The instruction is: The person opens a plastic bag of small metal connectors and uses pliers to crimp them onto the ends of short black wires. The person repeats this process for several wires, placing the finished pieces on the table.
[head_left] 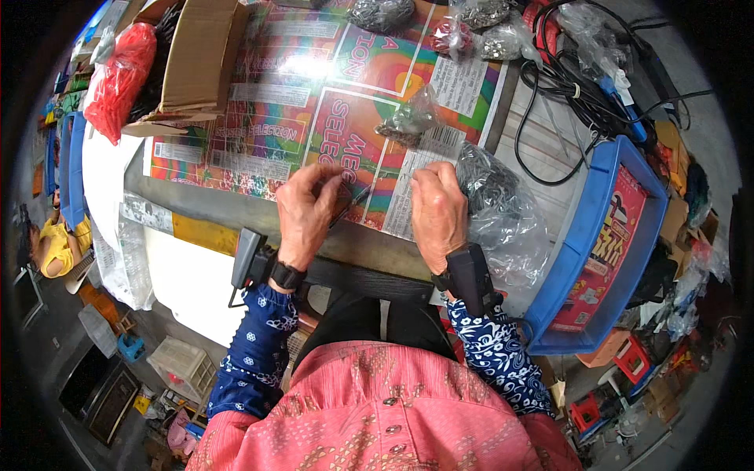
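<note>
My left hand (305, 216) is over the front edge of a colourful printed sheet, its thumb and fingers pinched together. Beside those fingertips is a thin dark strand-like piece (351, 206); whether they grip it is not clear. My right hand (438, 210) is closed too, fingers curled down against the sheet, and what it holds, if anything, is hidden. Right next to it lies a clear plastic bag (503, 208) with dark small parts inside. Farther back a smaller clear bag (408, 122) of metal-coloured small parts rests on the printed sheet (267, 118).
A cardboard box (200, 59) and a red bag of strands (124, 82) stand at the back left. More bags of small parts (381, 14) lie at the back. Black cables (542, 102) coil at the right, behind a blue tray (569, 314). A white board (188, 275) is at the left.
</note>
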